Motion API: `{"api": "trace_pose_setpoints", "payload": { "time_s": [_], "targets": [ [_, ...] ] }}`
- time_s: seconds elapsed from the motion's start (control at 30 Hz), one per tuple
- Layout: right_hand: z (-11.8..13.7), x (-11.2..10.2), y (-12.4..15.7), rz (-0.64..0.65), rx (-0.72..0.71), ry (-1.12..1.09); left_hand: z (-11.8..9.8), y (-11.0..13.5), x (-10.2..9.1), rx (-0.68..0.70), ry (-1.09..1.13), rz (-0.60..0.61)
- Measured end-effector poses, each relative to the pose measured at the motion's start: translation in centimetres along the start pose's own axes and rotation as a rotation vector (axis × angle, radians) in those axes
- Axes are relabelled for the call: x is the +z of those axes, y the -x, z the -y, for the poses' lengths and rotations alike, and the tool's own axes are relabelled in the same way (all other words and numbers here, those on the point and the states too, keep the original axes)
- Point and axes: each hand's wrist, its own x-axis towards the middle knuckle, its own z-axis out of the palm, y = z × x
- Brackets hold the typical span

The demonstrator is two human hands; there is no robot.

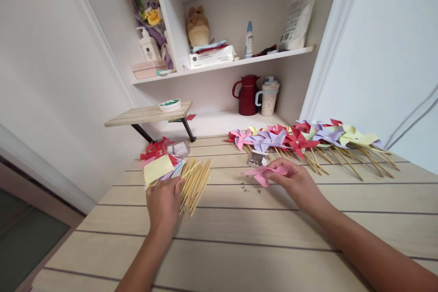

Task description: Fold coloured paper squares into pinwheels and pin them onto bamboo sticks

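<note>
My right hand (290, 180) pinches a pink paper pinwheel head (262, 174) above the table. Below it lie several small shiny fasteners (243, 186), and a small clear box (258, 159) stands just beyond. On the left, my left hand (163, 203) is at the edge of a pile of wooden sticks (196, 185). Its fingers are curled, and one stick lying at a different slant meets the thumb and fingertips. Touching the same area is a stack of coloured paper squares with a yellow sheet (158, 169) on top; part of the stack is hidden behind my fingers.
Finished pinwheels (297, 139) on sticks lie in a row at the back right. Red paper pieces (155, 148) and a clear container (178, 148) sit behind the stack, near a small raised shelf (147, 115). A red jug (248, 96) and a tumbler (269, 98) stand behind.
</note>
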Motion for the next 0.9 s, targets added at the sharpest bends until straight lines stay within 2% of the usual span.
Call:
{"api": "trace_pose_setpoints", "payload": {
  "time_s": [0.1, 0.23, 0.33, 0.47, 0.53, 0.63, 0.73, 0.9],
  "targets": [
    [0.0, 0.0, 0.1, 0.027, 0.000, -0.017, 0.5, 0.3, -0.1, -0.081, 0.034, 0.021],
    [0.0, 0.0, 0.1, 0.027, 0.002, -0.042, 1.2, 0.6, 0.3, -0.160, -0.088, 0.075],
    [0.2, 0.0, 0.2, 0.032, 0.019, -0.037, 1.3, 1.0, 0.5, -0.126, -0.169, 0.114],
    [0.4, 0.0, 0.2, 0.041, 0.029, -0.039, 0.4, 1.1, 0.5, -0.031, -0.234, -0.035],
    [0.5, 0.0, 0.2, 0.049, 0.032, -0.037, -0.2, 0.8, 0.4, 0.028, -0.222, -0.056],
    [0.6, 0.0, 0.1, 0.073, 0.040, -0.030, -0.9, -0.3, 0.4, 0.088, -0.152, 0.075],
    [0.6, 0.0, 0.1, 0.096, 0.049, -0.019, -1.1, -1.5, 0.8, 0.055, -0.055, 0.213],
    [0.9, 0.0, 0.2, 0.139, 0.056, 0.014, -1.0, -2.9, 2.1, -0.001, 0.021, 0.237]
  ]
}}
